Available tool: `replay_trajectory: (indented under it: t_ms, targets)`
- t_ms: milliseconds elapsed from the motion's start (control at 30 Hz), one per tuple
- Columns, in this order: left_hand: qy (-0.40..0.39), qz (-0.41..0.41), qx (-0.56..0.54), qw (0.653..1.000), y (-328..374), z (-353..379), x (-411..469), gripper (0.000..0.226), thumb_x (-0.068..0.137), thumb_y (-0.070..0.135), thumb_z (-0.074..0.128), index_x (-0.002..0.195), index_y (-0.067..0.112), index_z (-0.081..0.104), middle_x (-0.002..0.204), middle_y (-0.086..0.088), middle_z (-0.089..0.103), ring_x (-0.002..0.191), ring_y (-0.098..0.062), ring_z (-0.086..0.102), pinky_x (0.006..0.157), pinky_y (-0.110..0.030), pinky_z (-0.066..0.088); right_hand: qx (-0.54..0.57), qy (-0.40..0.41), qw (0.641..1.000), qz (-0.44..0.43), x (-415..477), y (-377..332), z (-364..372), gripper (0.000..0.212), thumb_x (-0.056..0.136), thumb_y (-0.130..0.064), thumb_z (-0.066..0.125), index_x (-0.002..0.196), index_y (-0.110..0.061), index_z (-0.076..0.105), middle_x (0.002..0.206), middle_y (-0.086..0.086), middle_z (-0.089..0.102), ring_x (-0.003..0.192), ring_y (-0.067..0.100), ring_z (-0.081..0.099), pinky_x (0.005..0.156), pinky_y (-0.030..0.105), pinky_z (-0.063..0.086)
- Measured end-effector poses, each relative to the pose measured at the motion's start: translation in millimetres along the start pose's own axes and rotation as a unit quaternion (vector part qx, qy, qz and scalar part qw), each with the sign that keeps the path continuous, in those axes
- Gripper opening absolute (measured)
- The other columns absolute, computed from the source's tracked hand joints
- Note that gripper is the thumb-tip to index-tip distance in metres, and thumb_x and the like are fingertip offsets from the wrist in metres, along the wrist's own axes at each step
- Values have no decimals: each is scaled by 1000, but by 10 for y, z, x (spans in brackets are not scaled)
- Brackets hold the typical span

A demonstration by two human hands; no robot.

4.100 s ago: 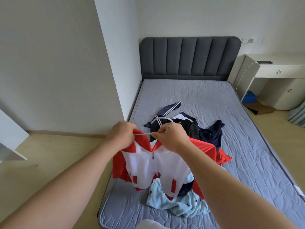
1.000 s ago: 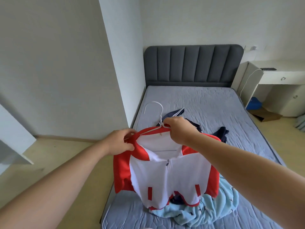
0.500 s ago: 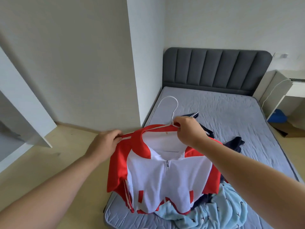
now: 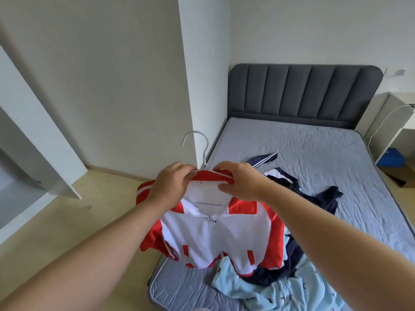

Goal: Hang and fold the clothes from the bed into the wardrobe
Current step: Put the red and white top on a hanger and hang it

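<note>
A red and white zip jacket (image 4: 215, 239) hangs on a white wire hanger (image 4: 197, 140), held up over the bed's near left corner. My left hand (image 4: 170, 185) grips the collar on its left side, and my right hand (image 4: 240, 182) grips the collar and hanger on the right. Only the hanger's hook shows above my hands. Behind the jacket, dark navy clothes (image 4: 318, 198) and a light blue garment (image 4: 280, 290) lie on the grey bed (image 4: 314, 142). An open white wardrobe door (image 4: 38, 140) stands at the left.
A white wall corner (image 4: 186, 86) juts out beside the bed's left edge. The dark padded headboard (image 4: 303, 93) is at the back. A white desk (image 4: 395, 122) with a cable stands at the right. Wooden floor (image 4: 78, 221) lies between the bed and the wardrobe.
My left hand has slid in from the jacket's shoulder to the collar, close to my right hand. The view has turned further left, so more of the wardrobe door shows.
</note>
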State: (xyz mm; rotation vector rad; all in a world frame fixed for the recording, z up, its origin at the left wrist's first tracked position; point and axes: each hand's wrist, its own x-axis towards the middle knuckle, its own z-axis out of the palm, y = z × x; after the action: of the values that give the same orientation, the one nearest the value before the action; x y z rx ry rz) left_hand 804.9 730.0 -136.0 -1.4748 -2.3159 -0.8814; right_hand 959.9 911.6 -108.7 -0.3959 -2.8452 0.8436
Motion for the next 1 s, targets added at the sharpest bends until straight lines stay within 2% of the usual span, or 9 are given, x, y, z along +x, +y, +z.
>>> replay_trajectory:
  t_ms: [67,133,233,433,533,667,767,867,1000]
  targets:
    - [20,24,1,1000,-137,-46,2,13,97,18,66,101,9,75,85,-6,65,79,-28,63,72,-34,52,23,-57,996,62,-76,143,-110,40,84,-67,64,117,-44,63,98,-19,70,89,4,66,80,21,50]
    - [15,37,2,999,-240,-110,35,15,96,20,65,99,8,73,86,-4,64,78,-26,63,72,-29,48,157,-93,973,144,-148,278,-175,66,78,-87,49,110,-35,73,101,-16,74,94,4,69,91,25,51]
    - [-14,44,9,999,-338,-199,112,27,98,32,56,93,9,70,83,-2,61,76,-26,61,71,-35,52,297,-161,913,230,-210,404,-115,87,74,-87,41,112,-17,77,108,1,77,102,20,73,104,36,51]
    - [-64,7,40,997,-477,-337,218,51,81,78,49,73,27,51,71,12,48,72,-16,52,69,-30,43,328,-137,891,281,-210,422,288,83,95,-75,30,120,-9,72,108,0,72,93,16,64,90,28,46]
    - [-51,-12,54,997,-579,-381,239,75,79,90,37,66,17,48,66,6,47,68,-20,50,68,-35,44,348,-143,876,301,-221,414,476,76,96,-74,35,117,-13,75,115,1,75,108,17,69,105,32,47]
    - [-11,-42,75,996,-707,-426,225,85,79,92,34,58,11,45,58,0,46,61,-23,50,62,-37,46,322,-131,888,300,-192,333,666,72,95,-74,37,99,-13,74,93,5,72,85,18,68,87,32,54]
    - [-18,-19,130,991,-793,-469,192,88,81,92,26,56,10,44,57,1,42,59,-23,48,62,-37,46,274,-133,914,269,-78,283,675,83,93,-78,34,102,-6,72,102,6,72,100,24,67,100,35,48]
    - [-42,-5,191,981,-840,-496,131,88,79,93,20,52,13,43,56,4,37,59,-21,44,67,-35,42,185,-58,965,176,75,222,547,69,97,-70,38,79,-8,65,75,-1,61,69,16,53,72,30,44]
    - [-42,-48,216,974,-865,-496,56,83,77,91,26,50,14,41,56,1,43,62,-26,51,66,-35,41,148,19,986,74,191,262,416,55,90,-65,60,67,-16,48,51,-11,42,46,5,37,48,21,33]
